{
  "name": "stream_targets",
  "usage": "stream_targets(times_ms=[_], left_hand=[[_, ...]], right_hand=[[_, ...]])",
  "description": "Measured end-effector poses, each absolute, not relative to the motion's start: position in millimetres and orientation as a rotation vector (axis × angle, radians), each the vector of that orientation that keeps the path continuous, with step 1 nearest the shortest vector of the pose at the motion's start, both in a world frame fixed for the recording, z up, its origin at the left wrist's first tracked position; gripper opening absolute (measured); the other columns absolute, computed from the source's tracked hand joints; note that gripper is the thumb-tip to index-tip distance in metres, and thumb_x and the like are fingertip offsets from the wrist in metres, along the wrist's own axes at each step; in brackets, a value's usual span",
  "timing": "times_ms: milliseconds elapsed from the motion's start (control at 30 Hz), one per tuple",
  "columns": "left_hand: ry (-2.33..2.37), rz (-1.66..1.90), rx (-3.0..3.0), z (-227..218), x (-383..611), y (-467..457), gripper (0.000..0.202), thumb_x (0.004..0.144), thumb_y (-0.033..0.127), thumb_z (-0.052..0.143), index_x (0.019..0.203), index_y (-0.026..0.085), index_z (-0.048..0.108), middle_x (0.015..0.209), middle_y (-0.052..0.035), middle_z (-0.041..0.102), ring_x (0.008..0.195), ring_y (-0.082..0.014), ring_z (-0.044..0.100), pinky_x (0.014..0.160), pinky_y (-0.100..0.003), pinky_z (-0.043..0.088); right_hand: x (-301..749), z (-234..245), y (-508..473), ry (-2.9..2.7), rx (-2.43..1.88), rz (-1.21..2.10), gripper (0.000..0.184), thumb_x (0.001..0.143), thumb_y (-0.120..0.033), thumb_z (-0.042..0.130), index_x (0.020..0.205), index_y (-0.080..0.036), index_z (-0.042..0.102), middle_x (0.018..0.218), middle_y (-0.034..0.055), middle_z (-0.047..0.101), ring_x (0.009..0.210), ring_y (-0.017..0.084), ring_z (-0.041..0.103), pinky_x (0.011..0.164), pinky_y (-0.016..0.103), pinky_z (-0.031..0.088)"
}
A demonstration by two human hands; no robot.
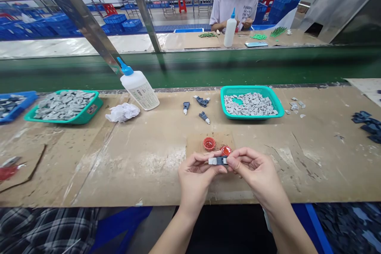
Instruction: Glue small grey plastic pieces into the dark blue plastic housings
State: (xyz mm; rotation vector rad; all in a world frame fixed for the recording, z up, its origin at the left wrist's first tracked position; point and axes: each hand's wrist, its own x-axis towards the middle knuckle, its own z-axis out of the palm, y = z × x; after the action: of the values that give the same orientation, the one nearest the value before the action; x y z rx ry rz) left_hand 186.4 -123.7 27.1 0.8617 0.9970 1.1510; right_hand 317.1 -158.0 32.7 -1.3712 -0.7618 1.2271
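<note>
Batch work, apparently partway: pinching one dark-and-pale part (220, 161) between both hands.
Gripping its left side with left hand (195, 176), its right end with right hand (253, 168), holding it just on the near side of two red cups (209, 149). Seeing pale bits at both ends, so probably nearing completion; not confirming fit, too small to tell. Beyond the cups, seeing a few similar loose parts (204, 117), possibly done. Judging plenty left: seeing pale pieces heaped in right green basket (253, 117) and left green basket (85, 116), plus dark pieces (372, 127) at far right.
</note>
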Motion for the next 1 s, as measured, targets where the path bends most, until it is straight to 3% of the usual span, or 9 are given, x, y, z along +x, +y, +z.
stream_targets(times_ms=[233,367,467,600,700,833,1000], left_hand=[[0.951,1.126,0.912,24,183,-128,0.026,0.055,0.014,0.085,0.062,0.02,0.06,0.083,-0.0044,0.076,0.087,-0.0295,0.072,0.058,-0.034,0.063],[0.963,1.082,1.021,25,176,-125,0.023,0.056,0.016,0.085,0.06,0.019,0.063,0.081,-0.005,0.076,0.073,-0.0268,0.073,0.06,-0.037,0.064],[0.976,1.045,1.043,26,173,-121,0.021,0.055,0.016,0.085,0.064,0.019,0.067,0.082,-0.0053,0.076,0.077,-0.0273,0.073,0.065,-0.036,0.064],[0.91,1.097,0.966,25,178,-120,0.032,0.067,0.018,0.079,0.098,0.022,0.071,0.105,-0.0059,0.074,0.102,-0.025,0.068,0.09,-0.035,0.057],[0.971,1.13,0.917,21,182,-117,0.036,0.078,0.024,0.072,0.113,0.025,0.067,0.119,-0.0055,0.069,0.113,-0.0231,0.063,0.098,-0.033,0.051],[0.903,1.058,0.683,21,178,-108,0.032,0.084,0.029,0.065,0.114,0.02,0.067,0.119,-0.0085,0.068,0.115,-0.023,0.06,0.097,-0.032,0.05],[0.903,1.004,0.549,30,162,-98,0.031,0.077,0.027,0.072,0.105,0.017,0.071,0.113,-0.0096,0.07,0.104,-0.0192,0.065,0.088,-0.024,0.052]], right_hand=[[323,31,-162,-0.96,-1.401,1.377,0.026,0.087,-0.043,0.061,0.099,-0.023,0.05,0.06,-0.0052,0.059,0.062,0.014,0.058,0.064,0.024,0.044],[326,31,-162,-1.045,-1.285,1.519,0.028,0.088,-0.048,0.057,0.097,-0.022,0.05,0.069,-0.002,0.063,0.068,0.015,0.06,0.068,0.026,0.045],[321,34,-159,-0.976,-1.192,1.553,0.028,0.086,-0.047,0.06,0.093,-0.022,0.052,0.078,0.0005,0.066,0.068,0.014,0.06,0.067,0.026,0.047],[305,37,-150,-0.775,-1.246,1.432,0.034,0.08,-0.052,0.065,0.093,-0.022,0.055,0.073,0.0003,0.065,0.062,0.013,0.058,0.054,0.022,0.042],[302,39,-143,-0.783,-1.276,1.415,0.045,0.085,-0.062,0.052,0.098,-0.02,0.06,0.068,0.0029,0.064,0.061,0.015,0.057,0.049,0.022,0.039],[327,48,-134,-0.91,-1.362,1.297,0.054,0.089,-0.064,0.04,0.106,-0.018,0.065,0.084,0.0093,0.07,0.071,0.018,0.061,0.054,0.025,0.044],[395,60,-107,-1.082,-1.635,0.801,0.04,0.085,-0.057,0.053,0.097,-0.022,0.068,0.088,0.0085,0.071,0.071,0.018,0.062,0.055,0.025,0.045]])
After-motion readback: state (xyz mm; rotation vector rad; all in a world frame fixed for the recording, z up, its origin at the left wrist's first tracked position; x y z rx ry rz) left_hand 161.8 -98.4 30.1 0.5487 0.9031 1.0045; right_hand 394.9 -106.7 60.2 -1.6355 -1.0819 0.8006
